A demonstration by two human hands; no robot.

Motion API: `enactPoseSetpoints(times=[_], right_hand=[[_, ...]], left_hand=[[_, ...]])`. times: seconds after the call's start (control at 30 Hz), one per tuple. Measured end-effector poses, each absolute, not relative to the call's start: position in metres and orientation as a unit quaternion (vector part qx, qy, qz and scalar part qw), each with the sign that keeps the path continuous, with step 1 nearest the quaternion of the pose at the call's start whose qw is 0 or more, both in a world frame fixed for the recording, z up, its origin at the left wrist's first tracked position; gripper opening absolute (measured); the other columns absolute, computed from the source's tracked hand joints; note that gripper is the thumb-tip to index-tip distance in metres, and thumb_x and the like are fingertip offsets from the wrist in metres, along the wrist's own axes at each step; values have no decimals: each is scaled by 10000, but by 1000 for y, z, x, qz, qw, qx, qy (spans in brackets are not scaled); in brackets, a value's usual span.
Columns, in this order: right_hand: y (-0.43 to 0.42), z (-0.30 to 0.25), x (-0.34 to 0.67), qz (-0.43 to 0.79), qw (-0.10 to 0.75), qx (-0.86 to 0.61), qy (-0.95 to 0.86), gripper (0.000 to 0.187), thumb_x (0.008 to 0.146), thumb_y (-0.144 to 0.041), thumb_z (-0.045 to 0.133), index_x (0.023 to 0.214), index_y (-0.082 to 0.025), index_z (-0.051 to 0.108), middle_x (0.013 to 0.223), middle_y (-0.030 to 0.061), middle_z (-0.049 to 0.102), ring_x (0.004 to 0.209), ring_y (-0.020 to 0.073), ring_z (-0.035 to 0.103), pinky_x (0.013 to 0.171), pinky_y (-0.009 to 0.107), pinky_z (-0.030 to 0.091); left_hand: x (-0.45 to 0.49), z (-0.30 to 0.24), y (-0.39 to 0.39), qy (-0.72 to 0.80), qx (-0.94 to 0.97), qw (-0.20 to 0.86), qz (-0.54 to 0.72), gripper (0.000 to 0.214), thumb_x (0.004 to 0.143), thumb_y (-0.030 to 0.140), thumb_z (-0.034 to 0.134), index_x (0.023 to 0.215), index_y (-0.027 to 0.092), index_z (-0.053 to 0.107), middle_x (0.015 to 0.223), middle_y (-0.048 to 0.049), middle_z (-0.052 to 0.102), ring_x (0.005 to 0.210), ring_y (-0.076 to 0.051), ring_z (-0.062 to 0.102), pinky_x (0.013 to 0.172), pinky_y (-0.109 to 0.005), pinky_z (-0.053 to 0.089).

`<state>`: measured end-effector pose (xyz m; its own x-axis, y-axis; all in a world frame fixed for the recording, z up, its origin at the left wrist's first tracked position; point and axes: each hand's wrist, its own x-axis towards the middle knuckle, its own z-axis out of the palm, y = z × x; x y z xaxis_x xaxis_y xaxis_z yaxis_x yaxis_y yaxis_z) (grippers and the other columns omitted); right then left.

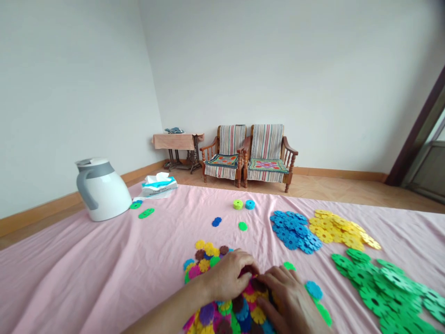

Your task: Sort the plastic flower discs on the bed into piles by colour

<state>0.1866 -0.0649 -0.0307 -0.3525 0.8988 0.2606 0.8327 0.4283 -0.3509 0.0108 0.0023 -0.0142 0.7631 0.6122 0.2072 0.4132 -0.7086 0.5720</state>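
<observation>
My left hand (231,276) and my right hand (290,297) rest side by side on a mixed heap of plastic snowflake discs (208,260) in yellow, brown, pink, purple, blue and green. Both hands have curled fingers pressed into the heap, fingertips meeting near a dark brown disc (257,284). What the fingers pinch is hidden. Sorted piles lie further right: blue discs (294,229), yellow discs (342,229) and green discs (385,285).
A pink cloth (104,269) covers the table. A white kettle jug (100,188) and a tissue pack (159,184) stand at the far left. Loose discs (243,204) lie mid-table. Two wooden armchairs (248,155) and a small table stand by the far wall.
</observation>
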Motion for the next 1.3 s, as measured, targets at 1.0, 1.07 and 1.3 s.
enactPoseSetpoints(times=[1.0, 1.07, 1.3], right_hand=[[-32, -43, 189, 292, 310, -598, -678, 339, 806, -399, 497, 560, -177, 567, 532, -22, 548, 540, 118, 499, 497, 214, 319], [-28, -47, 197, 300, 325, -587, -678, 404, 839, -451, 449, 599, -175, 622, 566, -8, 599, 565, 131, 537, 513, 219, 342], [-12, -58, 214, 275, 390, -608, -635, 343, 798, -455, 509, 765, -179, 709, 684, 35, 702, 614, 180, 612, 547, 251, 430]], left_hand=[[0, -29, 0, 374, 862, 163, 300, 201, 773, 55, 499, 847, 174, 644, 831, -40, 667, 842, -184, 582, 788, -303, 419], [-1, -30, 0, 375, 863, 154, 301, 212, 765, 51, 497, 849, 179, 644, 829, -40, 668, 838, -188, 583, 779, -307, 421], [0, -31, 0, 360, 876, 134, 291, 205, 769, 44, 496, 837, 173, 640, 810, -40, 666, 820, -185, 591, 769, -303, 428]])
